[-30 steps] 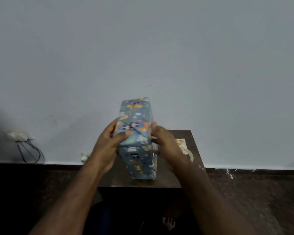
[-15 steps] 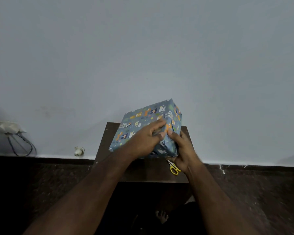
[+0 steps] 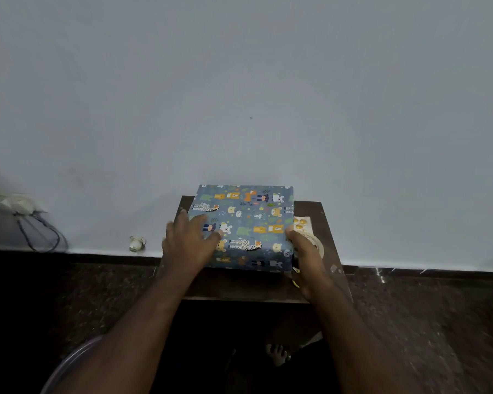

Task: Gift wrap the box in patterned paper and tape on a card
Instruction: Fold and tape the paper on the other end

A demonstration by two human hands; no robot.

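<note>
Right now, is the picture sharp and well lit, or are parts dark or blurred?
Head view: dim overall; the blue animal-patterned wrapped box is fairly sharp, the left hand slightly blurred, the dark floor nearly black, edges smeared by the wide-angle lens.

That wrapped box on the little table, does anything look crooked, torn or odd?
Nothing much. The wrapped box lies flat and untorn on the table, though it overhangs the far edge. No card on it yet.

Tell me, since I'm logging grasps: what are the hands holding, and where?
The blue animal-patterned wrapped box: left hand lies on its top, right hand against its right side.
</note>
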